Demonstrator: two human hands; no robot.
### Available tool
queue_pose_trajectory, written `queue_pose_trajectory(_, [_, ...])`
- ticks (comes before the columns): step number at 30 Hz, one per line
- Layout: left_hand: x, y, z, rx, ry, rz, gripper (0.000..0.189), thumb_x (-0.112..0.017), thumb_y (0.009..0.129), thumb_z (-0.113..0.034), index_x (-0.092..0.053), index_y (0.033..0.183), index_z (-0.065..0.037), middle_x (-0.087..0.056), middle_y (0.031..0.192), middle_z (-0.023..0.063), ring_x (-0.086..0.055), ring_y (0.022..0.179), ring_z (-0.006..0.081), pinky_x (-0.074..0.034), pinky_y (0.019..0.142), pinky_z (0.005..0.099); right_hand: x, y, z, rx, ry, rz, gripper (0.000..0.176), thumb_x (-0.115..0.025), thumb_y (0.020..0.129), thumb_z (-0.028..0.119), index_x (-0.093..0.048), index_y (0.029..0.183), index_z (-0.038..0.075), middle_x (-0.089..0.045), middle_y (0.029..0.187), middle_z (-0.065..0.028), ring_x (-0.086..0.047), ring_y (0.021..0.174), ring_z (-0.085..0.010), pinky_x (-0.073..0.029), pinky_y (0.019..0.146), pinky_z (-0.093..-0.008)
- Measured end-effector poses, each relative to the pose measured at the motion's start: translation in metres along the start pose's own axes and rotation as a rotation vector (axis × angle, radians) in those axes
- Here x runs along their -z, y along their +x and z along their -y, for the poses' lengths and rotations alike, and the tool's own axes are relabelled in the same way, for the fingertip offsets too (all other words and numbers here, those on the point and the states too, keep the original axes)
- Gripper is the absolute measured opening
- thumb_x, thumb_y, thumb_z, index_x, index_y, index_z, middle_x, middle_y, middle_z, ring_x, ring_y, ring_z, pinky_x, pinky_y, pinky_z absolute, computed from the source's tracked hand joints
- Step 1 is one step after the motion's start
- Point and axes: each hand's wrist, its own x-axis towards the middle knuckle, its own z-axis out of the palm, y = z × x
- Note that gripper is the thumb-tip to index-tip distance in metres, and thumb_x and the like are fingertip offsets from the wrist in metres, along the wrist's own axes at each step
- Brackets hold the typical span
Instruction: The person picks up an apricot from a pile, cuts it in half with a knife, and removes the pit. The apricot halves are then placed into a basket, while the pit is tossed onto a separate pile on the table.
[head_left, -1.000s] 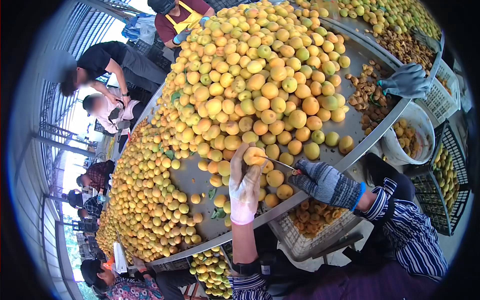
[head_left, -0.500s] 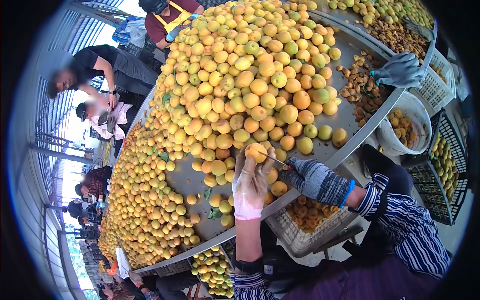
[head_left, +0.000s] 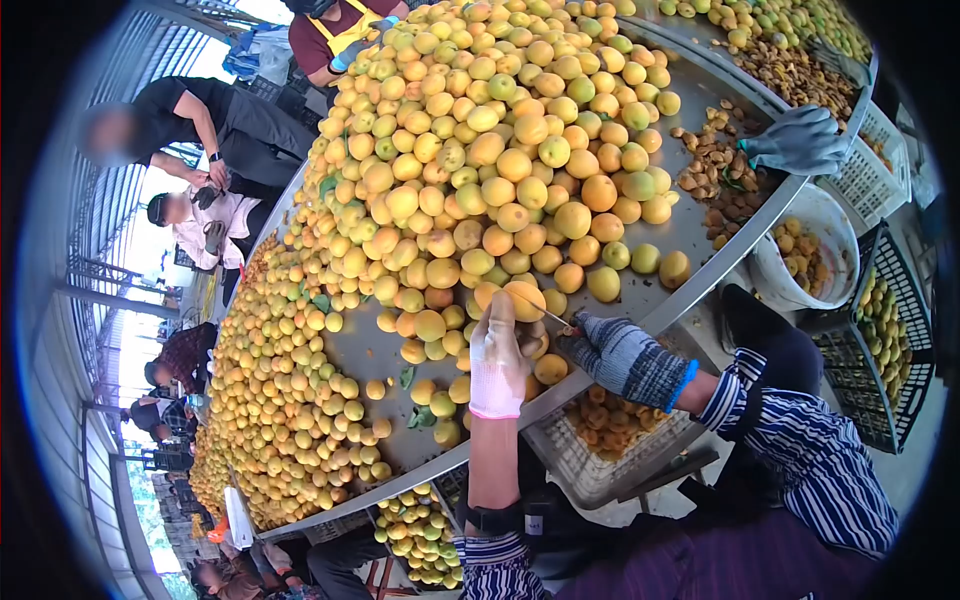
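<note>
Heaped fruit is blocking the way beyond the left grip. To its left, open bench is leaving room.

I count one left hand, one right hand, one held fruit, one knife, one white bucket, two pale crates and one black crate at the right. The piled fruits are too many for me to count.

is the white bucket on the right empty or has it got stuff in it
Not empty: orange fruit pieces lie inside the white bucket, with bare inner wall showing around them.
</note>
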Motion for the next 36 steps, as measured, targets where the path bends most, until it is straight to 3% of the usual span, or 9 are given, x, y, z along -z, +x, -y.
queue_pose_trajectory(2, [-0.003, 0.004, 0.004, 0.104, -0.267, 0.04, 0.05, -0.048, 0.089, -0.054, -0.056, 0.095, -0.004, -0.052, 0.068, 0.002, -0.042, 0.055, 0.0073, -0.029, 0.048, 0.0185, -0.001, 0.0, 0.0, 0.016, -0.013, -0.024, 0.03, -0.052, 0.09, 0.03, -0.055, 0.093, 0.0, -0.06, 0.077, -0.0218, -0.06, 0.073, -0.0372, -0.048, 0.065, -0.044])
queue_pose_trajectory(9, [-0.008, 0.0, -0.012, 0.194, -0.183, 0.014, 0.044, -0.053, 0.09, -0.046, -0.055, 0.097, -0.002, -0.054, 0.071, 0.0023, -0.046, 0.057, 0.007, -0.035, 0.048, 0.019, 0.008, -0.003, 0.004, -0.04, -0.018, -0.028, 0.03, -0.052, 0.09, 0.029, -0.055, 0.095, 0.0, -0.061, 0.076, -0.0219, -0.061, 0.074, -0.037, -0.048, 0.066, -0.0446])
queue_pose_trajectory(12, [-0.008, 0.003, -0.002, -0.306, 0.345, 0.019, 0.04, -0.054, 0.091, -0.038, -0.053, 0.101, 0.0, -0.053, 0.074, 0.0012, -0.045, 0.058, 0.0061, -0.038, 0.05, 0.0212, 0.01, -0.004, 0.001, -0.017, 0.001, -0.058, 0.029, -0.051, 0.09, 0.029, -0.056, 0.094, 0.0, -0.061, 0.077, -0.0222, -0.061, 0.076, -0.0374, -0.048, 0.067, -0.0451])
queue_pose_trajectory(15, [-0.009, 0.007, 0.002, -0.298, 0.362, 0.056, 0.038, -0.055, 0.091, -0.037, -0.053, 0.099, 0.0, -0.051, 0.071, 0.0002, -0.044, 0.057, 0.0058, -0.038, 0.05, 0.0221, 0.007, -0.006, -0.008, -0.026, -0.008, -0.057, 0.029, -0.05, 0.09, 0.029, -0.056, 0.094, 0.0, -0.061, 0.078, -0.0227, -0.061, 0.077, -0.0377, -0.048, 0.068, -0.0454])
queue_pose_trajectory(20, [-0.028, 0.002, -0.001, 0.031, 0.079, -0.007, 0.052, -0.053, 0.085, -0.058, -0.055, 0.087, -0.006, -0.047, 0.061, -0.0019, -0.036, 0.047, 0.0043, -0.026, 0.042, 0.0178, 0.009, -0.003, -0.01, -0.046, -0.016, -0.038, 0.029, -0.049, 0.091, 0.028, -0.055, 0.093, 0.0, -0.06, 0.077, -0.0234, -0.06, 0.077, -0.0381, -0.048, 0.068, -0.0457])
queue_pose_trajectory(25, [-0.051, 0.001, -0.011, 0.339, -0.133, -0.101, 0.053, -0.05, 0.085, -0.06, -0.056, 0.086, -0.008, -0.049, 0.062, -0.001, -0.034, 0.045, 0.0048, -0.021, 0.039, 0.018, 0.01, -0.004, -0.012, -0.043, -0.067, -0.09, 0.03, -0.049, 0.091, 0.029, -0.051, 0.097, 0.0, -0.06, 0.077, -0.0231, -0.06, 0.076, -0.0387, -0.048, 0.065, -0.0462])
queue_pose_trajectory(31, [-0.05, 0.009, -0.004, 0.28, -0.185, 0.021, 0.051, -0.049, 0.086, -0.059, -0.057, 0.089, -0.008, -0.051, 0.067, -0.0022, -0.038, 0.05, 0.0032, -0.025, 0.041, 0.0166, 0.028, -0.003, -0.006, -0.081, -0.132, -0.074, 0.031, -0.047, 0.091, 0.031, -0.049, 0.097, 0.001, -0.06, 0.073, -0.0222, -0.06, 0.072, -0.0384, -0.048, 0.063, -0.0465])
queue_pose_trajectory(33, [-0.056, 0.003, -0.004, 0.03, 0.044, -0.062, 0.051, -0.05, 0.087, -0.058, -0.057, 0.093, -0.008, -0.051, 0.069, -0.0039, -0.041, 0.053, 0.0019, -0.027, 0.042, 0.016, 0.029, -0.006, -0.012, -0.013, -0.172, -0.113, 0.03, -0.047, 0.091, 0.031, -0.049, 0.097, 0.001, -0.06, 0.073, -0.0219, -0.06, 0.071, -0.0382, -0.048, 0.062, -0.0463])
queue_pose_trajectory(36, [-0.055, 0.003, -0.005, -0.028, 0.104, -0.007, 0.05, -0.05, 0.086, -0.058, -0.056, 0.093, -0.009, -0.05, 0.068, -0.0051, -0.041, 0.054, 0.0019, -0.028, 0.042, 0.016, 0.029, -0.009, -0.014, 0.064, -0.18, -0.175, 0.026, -0.051, 0.089, 0.024, -0.05, 0.096, -0.001, -0.059, 0.07, -0.0213, -0.06, 0.067, -0.0372, -0.047, 0.058, -0.0438])
